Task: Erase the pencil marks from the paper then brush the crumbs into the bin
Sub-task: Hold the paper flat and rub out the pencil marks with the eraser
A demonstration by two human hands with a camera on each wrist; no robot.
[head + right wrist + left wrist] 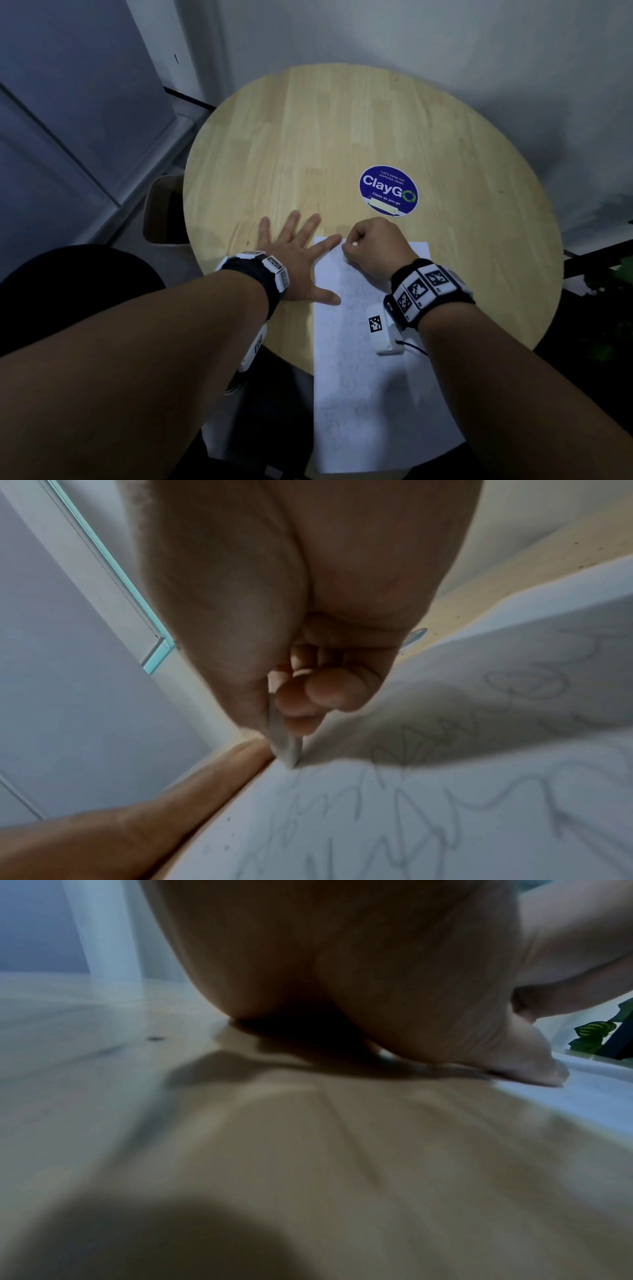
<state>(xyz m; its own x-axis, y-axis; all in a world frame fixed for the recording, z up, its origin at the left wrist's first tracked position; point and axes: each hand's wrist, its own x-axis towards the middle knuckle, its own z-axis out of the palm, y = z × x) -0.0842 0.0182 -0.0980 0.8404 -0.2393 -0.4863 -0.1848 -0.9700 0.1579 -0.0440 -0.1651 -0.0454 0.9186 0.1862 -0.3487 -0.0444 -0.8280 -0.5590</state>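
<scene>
A bin is seen on the floor at the left, just beside the round table. The left hand is laid flat, its fingers spread wide and straight, the forefinger and thumb resting on the left edge of the paper. The paper's long axis is run from the near table edge, which it overhangs, away from the person. Its far left corner is touched by a white eraser, pinched by the curled fingers of the right hand; pencil marks are seen beside it
</scene>
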